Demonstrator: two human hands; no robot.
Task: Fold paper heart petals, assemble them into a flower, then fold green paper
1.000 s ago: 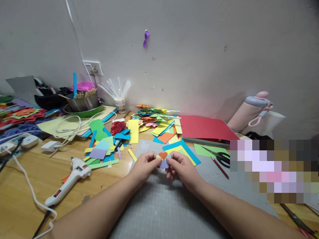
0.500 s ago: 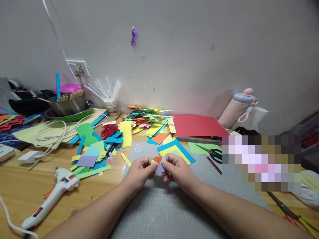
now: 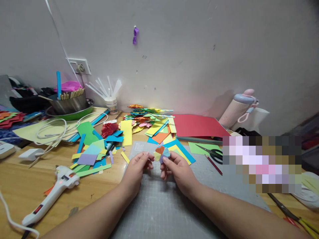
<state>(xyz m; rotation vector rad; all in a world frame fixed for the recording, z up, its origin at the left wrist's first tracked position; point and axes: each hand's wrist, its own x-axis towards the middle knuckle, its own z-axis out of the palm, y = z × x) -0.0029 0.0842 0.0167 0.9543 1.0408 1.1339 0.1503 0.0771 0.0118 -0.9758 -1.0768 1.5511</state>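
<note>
A small paper flower [image 3: 159, 152] with heart-shaped petals in orange, light yellow, light blue and lilac is held up over the grey cutting mat [image 3: 157, 209]. My right hand [image 3: 178, 167] pinches its lower right side, with the thumb on the front. Just left of the flower is my left hand [image 3: 139, 167], its fingers loosely curled, a little apart and holding nothing. Behind the flower, blue, yellow and green paper sheets [image 3: 185, 153] lie on the mat.
Coloured paper scraps [image 3: 87, 159] and a white glue gun [image 3: 54, 192] lie on the left. Black scissors [image 3: 214, 153], a dark red pencil [image 3: 213, 165] and a red sheet [image 3: 199, 126] are to the right. A paper cup [image 3: 111, 105] stands near the wall.
My left hand has let go of the flower and moved slightly left. The flower, now in my right hand alone, is raised a little and shows more of its petals.
</note>
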